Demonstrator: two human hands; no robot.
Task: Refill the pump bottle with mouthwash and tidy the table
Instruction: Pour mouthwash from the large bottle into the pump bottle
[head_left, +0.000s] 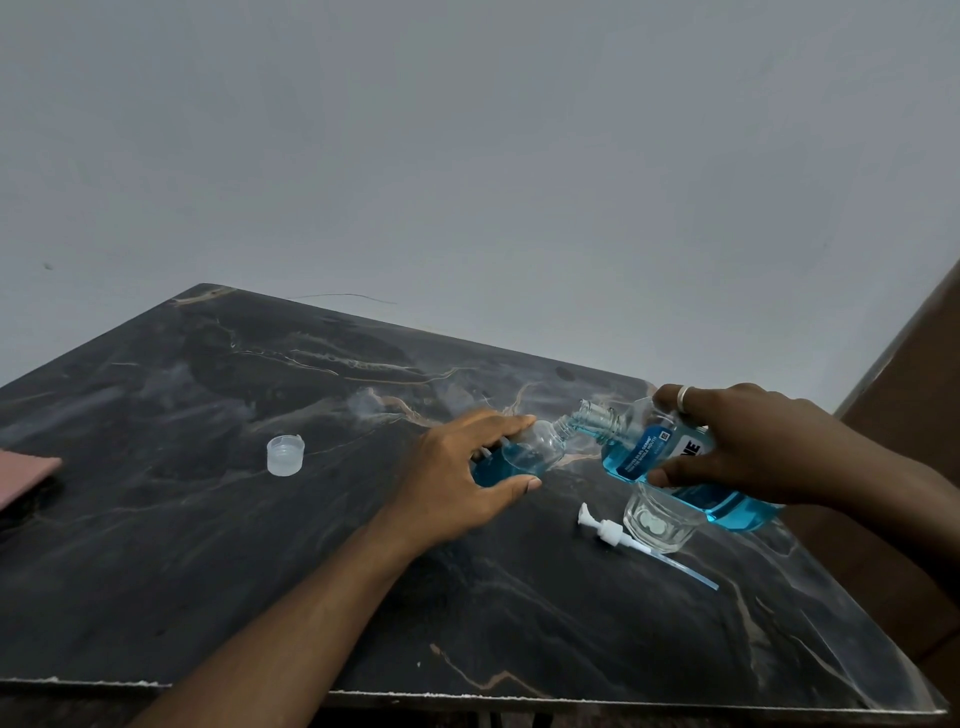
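Observation:
My left hand (467, 467) grips a small clear pump bottle (530, 452), tilted, with its open neck toward the right and blue liquid in its lower part. My right hand (737, 441) holds the larger mouthwash bottle (654, 452), blue with a blue label, tipped so its uncapped mouth meets the small bottle's neck. The white pump head (610, 532) with its thin tube lies on the table just in front. A translucent white cap (284, 455) rests further left on the table.
A clear drinking glass (657, 522) stands under the mouthwash bottle, near my right hand. The dark marble table (208, 545) ends close at the right and front edges. A pink flat object (26, 473) lies at the far left. A brown surface (914, 395) rises at right.

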